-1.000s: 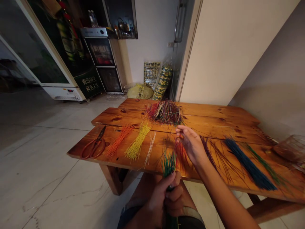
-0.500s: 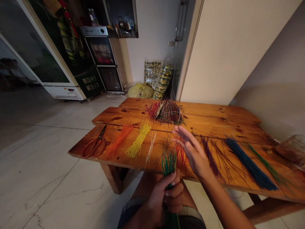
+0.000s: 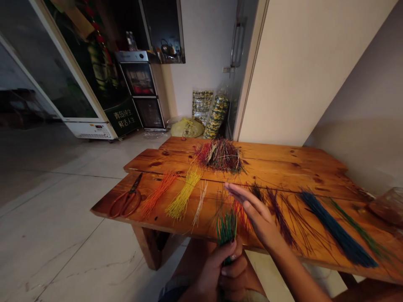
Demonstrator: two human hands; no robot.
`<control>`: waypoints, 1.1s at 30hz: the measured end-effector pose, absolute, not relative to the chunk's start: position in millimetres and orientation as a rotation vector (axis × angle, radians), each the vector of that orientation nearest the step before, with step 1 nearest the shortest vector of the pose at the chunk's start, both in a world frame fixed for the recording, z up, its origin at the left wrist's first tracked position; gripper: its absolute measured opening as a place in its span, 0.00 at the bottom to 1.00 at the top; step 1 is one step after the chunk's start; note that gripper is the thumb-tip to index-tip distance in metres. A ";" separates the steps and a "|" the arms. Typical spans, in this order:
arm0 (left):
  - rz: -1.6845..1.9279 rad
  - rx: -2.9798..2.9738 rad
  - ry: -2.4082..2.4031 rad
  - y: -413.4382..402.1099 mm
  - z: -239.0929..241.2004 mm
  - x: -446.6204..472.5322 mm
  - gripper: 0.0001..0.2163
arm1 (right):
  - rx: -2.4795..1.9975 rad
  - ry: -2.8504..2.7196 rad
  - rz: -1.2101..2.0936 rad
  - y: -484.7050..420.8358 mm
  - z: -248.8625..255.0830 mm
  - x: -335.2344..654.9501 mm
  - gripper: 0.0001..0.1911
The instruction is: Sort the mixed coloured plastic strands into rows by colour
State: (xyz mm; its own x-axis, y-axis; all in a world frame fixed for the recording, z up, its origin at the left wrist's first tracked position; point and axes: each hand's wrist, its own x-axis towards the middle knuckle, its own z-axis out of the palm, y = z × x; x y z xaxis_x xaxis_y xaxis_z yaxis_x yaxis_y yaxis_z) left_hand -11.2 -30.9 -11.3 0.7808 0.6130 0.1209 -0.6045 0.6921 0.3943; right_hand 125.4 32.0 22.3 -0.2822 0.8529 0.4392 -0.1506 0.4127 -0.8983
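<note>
My left hand is closed round a bundle of green sticks, held upright at the near edge of the wooden table. My right hand hovers open with its fingers stretched out, just above a row of red sticks and next to the green bundle. On the table lie sorted rows of thin sticks: orange, yellow, pale, purple, blue and green. A mixed tangle of sticks sits at the back.
Red-handled scissors lie at the table's left end. A clear container stands at the right edge. Beyond the table are a glass-door fridge, a small cabinet, filled bags and a door. Tiled floor lies to the left.
My right hand, curled over the red sticks a second ago, has opened flat and drawn slightly nearer. The view has tilted down a little. The left hand keeps its hold.
</note>
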 end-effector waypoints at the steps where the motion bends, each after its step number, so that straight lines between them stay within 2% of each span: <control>1: 0.671 0.443 0.020 -30.6 -12.1 -11.1 0.14 | -0.626 -1.527 1.152 32.6 21.0 124.7 0.18; 8: 0.641 0.462 0.014 -29.6 -14.2 -10.5 0.15 | -0.532 -1.353 1.392 38.2 16.9 124.3 0.18; 14: 0.678 0.464 0.077 -32.1 -8.7 -9.0 0.15 | -0.522 -1.134 1.469 42.8 17.0 123.9 0.18; 18: 0.896 0.407 0.177 -12.6 -1.4 -17.3 0.16 | -0.562 -0.954 1.581 34.6 10.0 122.0 0.22; 22: 1.274 0.399 0.296 20.9 18.2 -35.3 0.13 | -0.584 -0.841 1.956 11.6 -4.7 116.1 0.23; 24: 1.410 0.397 0.300 33.2 29.6 -43.5 0.14 | -0.581 -0.723 2.037 -1.8 -12.8 111.1 0.24; 28: 1.593 0.418 0.234 41.9 46.0 -50.0 0.16 | -0.608 -0.476 1.969 -18.3 -28.9 101.0 0.22; 33: 1.619 0.471 0.170 40.8 55.8 -47.6 0.15 | -0.643 -0.270 1.919 -14.1 -46.2 92.6 0.18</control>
